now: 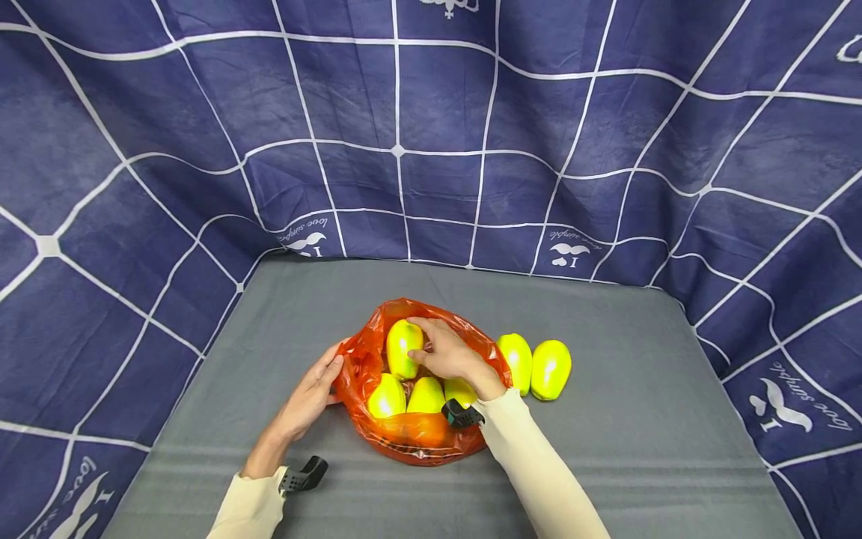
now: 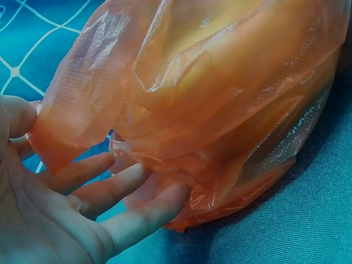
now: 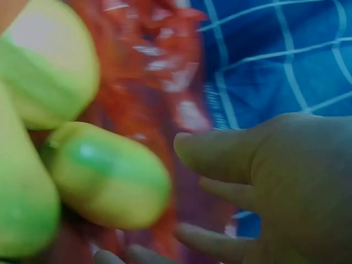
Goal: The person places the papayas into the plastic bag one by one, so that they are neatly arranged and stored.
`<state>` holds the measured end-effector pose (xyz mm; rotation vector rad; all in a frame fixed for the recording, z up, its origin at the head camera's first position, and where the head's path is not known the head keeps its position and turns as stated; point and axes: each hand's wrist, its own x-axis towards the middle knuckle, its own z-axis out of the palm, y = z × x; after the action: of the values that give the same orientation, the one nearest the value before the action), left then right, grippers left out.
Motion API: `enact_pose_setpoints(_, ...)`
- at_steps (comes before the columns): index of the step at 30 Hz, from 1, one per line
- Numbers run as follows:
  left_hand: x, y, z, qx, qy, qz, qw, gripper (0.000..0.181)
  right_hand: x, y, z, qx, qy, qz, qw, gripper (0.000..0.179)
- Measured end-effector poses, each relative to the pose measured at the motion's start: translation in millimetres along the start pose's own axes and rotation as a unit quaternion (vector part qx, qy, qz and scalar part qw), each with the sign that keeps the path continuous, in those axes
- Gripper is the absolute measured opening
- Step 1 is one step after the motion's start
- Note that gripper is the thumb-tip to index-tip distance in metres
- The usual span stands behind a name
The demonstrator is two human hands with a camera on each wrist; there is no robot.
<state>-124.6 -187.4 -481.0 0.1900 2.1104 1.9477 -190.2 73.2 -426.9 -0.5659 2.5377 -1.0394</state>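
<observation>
A red plastic bag (image 1: pixel 367 359) lies spread with its mouth upward, several yellow-green mangoes (image 1: pixel 426 395) inside. At its left rim my left hand (image 1: pixel 311 393) pinches the plastic between thumb and forefinger; in the left wrist view its other fingers (image 2: pixel 146 220) extend along the bag's outside. My right hand (image 1: pixel 444 350) reaches into the mouth beside the rearmost mango (image 1: pixel 402 348). The right wrist view has its fingers spread, the thumb a small gap away from a mango (image 3: pixel 113 176).
Two more mangoes (image 1: pixel 515 363) (image 1: pixel 551 370) lie on the grey cloth-covered table (image 1: pixel 626 449), just right of the bag. Blue curtains (image 1: pixel 438 187) with white grid lines enclose the table at the back and both sides.
</observation>
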Motion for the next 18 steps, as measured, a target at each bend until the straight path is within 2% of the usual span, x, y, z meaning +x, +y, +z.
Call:
enact_pose_setpoints(3,-0.7,-0.6,-0.6,0.002,-0.001,0.000,1.0000,0.054,-10.0,0,-13,0.029,0.024,-0.005,0.9993,0.049)
enact_pose_setpoints(8,-3.3,-1.2,-1.5,0.011,0.002,-0.002,0.9999,0.055,-29.8,15,-37,0.075,0.082,0.019,0.9936,0.041)
enact_pose_setpoints(10,-3.9,-1.0,-1.5,0.012,0.004,-0.001,0.9999,0.055,-38.2,27,-48,0.100,0.109,0.030,0.9885,0.040)
enact_pose_setpoints(14,-3.7,-0.2,-1.7,0.012,0.003,0.002,0.9999,0.053,-57.7,55,-70,0.114,0.170,0.062,0.9769,0.042)
enact_pose_setpoints(18,-3.2,0.3,-2.1,0.012,-0.002,0.005,0.9999,0.052,-78.1,85,-84,0.100,0.214,0.116,0.9648,0.048)
